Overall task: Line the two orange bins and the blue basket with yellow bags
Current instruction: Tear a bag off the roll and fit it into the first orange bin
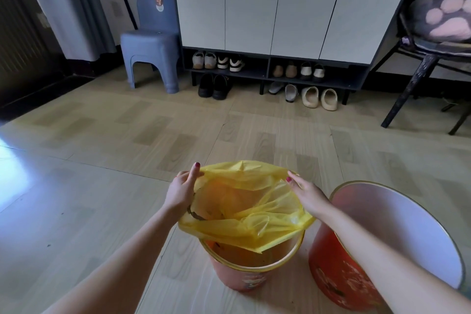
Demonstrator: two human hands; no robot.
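An orange bin [244,275] stands on the floor in front of me, with a yellow bag [244,222] spread open over its mouth. The bag's near edge hangs over the bin's near rim. My left hand [182,190] pinches the bag's far left edge. At the far right edge my right hand [307,194] grips the bag's rim. A second orange bin [339,280] with a white inside stands to the right, unlined, partly behind my right forearm. The blue basket is not in view.
A blue plastic stool-chair [153,56] stands at the back left beside a white shoe cabinet [280,7] with several pairs of shoes under it. A dark chair [418,69] with a paw-shaped cushion is at the back right. Wooden floor [127,148] lies all around.
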